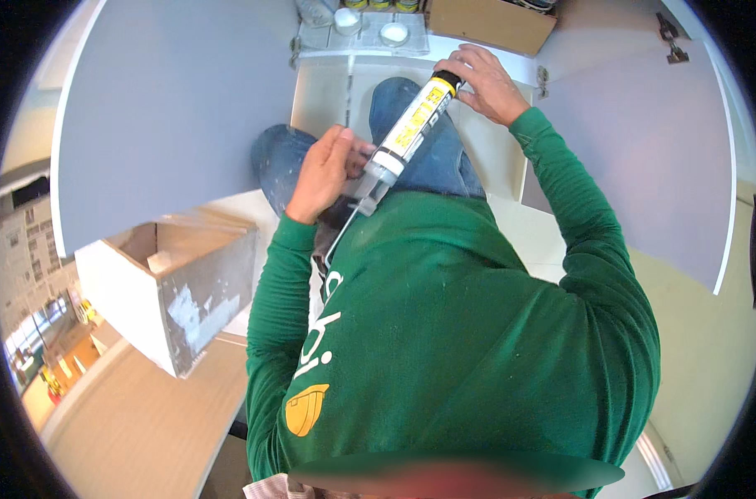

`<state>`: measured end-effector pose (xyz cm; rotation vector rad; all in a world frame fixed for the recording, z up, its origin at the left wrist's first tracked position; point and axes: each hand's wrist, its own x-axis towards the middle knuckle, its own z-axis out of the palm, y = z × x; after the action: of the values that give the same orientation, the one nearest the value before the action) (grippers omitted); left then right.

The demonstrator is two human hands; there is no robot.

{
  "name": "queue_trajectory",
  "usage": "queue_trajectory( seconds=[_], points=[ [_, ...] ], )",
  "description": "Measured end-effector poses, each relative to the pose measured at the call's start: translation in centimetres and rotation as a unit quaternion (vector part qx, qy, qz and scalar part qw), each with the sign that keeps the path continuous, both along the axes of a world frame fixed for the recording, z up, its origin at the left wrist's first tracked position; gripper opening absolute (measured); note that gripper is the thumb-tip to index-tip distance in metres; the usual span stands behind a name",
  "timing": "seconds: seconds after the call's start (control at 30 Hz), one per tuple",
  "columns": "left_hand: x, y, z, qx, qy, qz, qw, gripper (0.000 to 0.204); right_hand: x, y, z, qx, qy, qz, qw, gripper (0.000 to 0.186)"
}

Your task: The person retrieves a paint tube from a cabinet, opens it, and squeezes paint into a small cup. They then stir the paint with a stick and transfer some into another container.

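Note:
Across my lap, a caulking gun (376, 185) carries a white, yellow and black sealant cartridge (411, 125) tilted up to the right. Its thin metal plunger rod runs down to the left, ending in a hook near my green shirt. My right hand (483, 81) is wrapped round the black far end of the cartridge. My left hand (329, 170) is closed beside the gun's lower end, fingertips close to the cartridge. A thin, blurred rod (349, 91) stands up from between its thumb and fingers. The gun's handle is mostly hidden behind the left hand and wrist.
Open grey cabinet doors (178, 108) (635, 158) flank me. Ahead, a shelf holds two small round containers (347, 21) (394, 33) on newspaper and a cardboard box (490, 25). At left, an open-topped drawer-like box (170, 283) with a patchy side stands by a wooden surface (153, 407).

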<state>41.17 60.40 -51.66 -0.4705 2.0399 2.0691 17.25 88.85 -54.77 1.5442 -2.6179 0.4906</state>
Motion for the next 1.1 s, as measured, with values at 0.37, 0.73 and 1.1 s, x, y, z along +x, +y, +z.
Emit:
queue_trajectory(
  seconds=[0.37,0.73,1.1],
  points=[
    [1.2,2.8,-4.8,-0.09,0.122,0.144,0.978,0.04,6.7,-7.5,-11.3,-0.366,-0.449,-0.363,0.73,0.061],
    [-8.1,-1.1,-3.7,-0.236,0.158,0.228,0.931,0.041,0.2,-18.2,-9.3,-0.462,-0.702,-0.234,0.489,0.045],
    [-15.1,-3.7,-0.5,-0.323,0.325,0.165,0.873,0.033,-1.1,-18.9,0.9,-0.148,-0.769,-0.135,0.607,0.045]
  ],
)
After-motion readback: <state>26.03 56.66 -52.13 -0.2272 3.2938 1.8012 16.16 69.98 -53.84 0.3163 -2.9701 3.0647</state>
